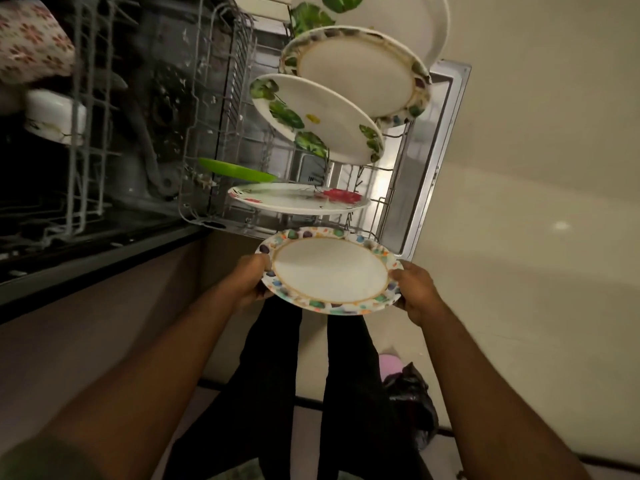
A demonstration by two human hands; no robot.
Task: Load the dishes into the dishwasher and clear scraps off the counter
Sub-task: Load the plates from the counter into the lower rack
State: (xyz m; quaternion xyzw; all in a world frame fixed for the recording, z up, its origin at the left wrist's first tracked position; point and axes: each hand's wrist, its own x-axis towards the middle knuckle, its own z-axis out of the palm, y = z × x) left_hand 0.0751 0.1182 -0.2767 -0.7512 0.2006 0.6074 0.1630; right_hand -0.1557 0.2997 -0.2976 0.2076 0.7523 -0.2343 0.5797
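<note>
Both hands, left hand (251, 280) and right hand (414, 289), close their fingers on a dotted plate (329, 270) at centre frame, below the rack (388, 199). Misjudged, it could knock the red-flowered plate (298, 198).

Both hands, left hand (250, 279) and right hand (415, 289), hold a plate with coloured rim (330, 270) by opposite edges, just before the lower rack (388, 199), where four plates stand.
</note>
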